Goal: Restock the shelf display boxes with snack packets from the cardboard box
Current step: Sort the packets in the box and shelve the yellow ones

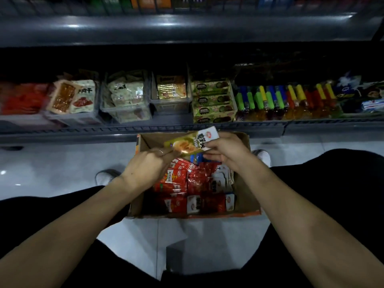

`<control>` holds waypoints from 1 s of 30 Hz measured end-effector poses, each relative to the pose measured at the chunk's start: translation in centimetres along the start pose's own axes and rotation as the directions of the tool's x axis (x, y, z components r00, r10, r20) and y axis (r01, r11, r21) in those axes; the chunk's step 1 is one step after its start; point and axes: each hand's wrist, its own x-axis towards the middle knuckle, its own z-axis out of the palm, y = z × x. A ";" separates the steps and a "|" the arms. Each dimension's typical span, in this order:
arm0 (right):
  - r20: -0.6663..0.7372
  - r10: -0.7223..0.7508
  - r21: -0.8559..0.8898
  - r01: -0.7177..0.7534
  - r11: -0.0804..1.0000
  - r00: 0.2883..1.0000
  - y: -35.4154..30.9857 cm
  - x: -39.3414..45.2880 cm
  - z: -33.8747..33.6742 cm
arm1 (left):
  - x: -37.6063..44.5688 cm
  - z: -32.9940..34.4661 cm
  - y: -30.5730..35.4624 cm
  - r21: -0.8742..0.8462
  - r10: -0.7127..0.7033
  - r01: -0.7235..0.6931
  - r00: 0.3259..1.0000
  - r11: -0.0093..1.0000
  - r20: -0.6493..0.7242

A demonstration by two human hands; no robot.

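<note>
We saw the long dark metal shelf (187, 129) with its row of clear plastic display boxes (124, 104), and below it, on the floor, the open brown cardboard box (243, 202) of red snack packets (176, 179). Over the box, our right hand (224, 149) and left hand (145, 169) each pinched an end of one green-and-white snack packet (192, 140).

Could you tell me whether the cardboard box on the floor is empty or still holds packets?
Still stocked. The open cardboard box holds red packets across its near half; bare cardboard shows only at the far end.
</note>
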 end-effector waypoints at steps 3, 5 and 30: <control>-0.071 -0.248 -0.230 0.226 0.947 0.966 -2.7 -2.0 -0.3 | 0.4 -1.9 -0.2 -0.119 -0.134 0.129 0.990 0.985 -0.034; -0.037 -0.421 -0.411 0.370 0.833 0.906 -5.0 -3.9 -0.9 | 1.1 -4.1 -0.5 -0.151 -0.217 0.202 0.972 0.968 -0.094; 0.295 -0.939 -0.859 0.480 -0.180 0.176 -34.5 -10.9 7.5 | 20.4 -22.8 -4.7 0.204 -0.359 0.343 0.932 0.917 0.046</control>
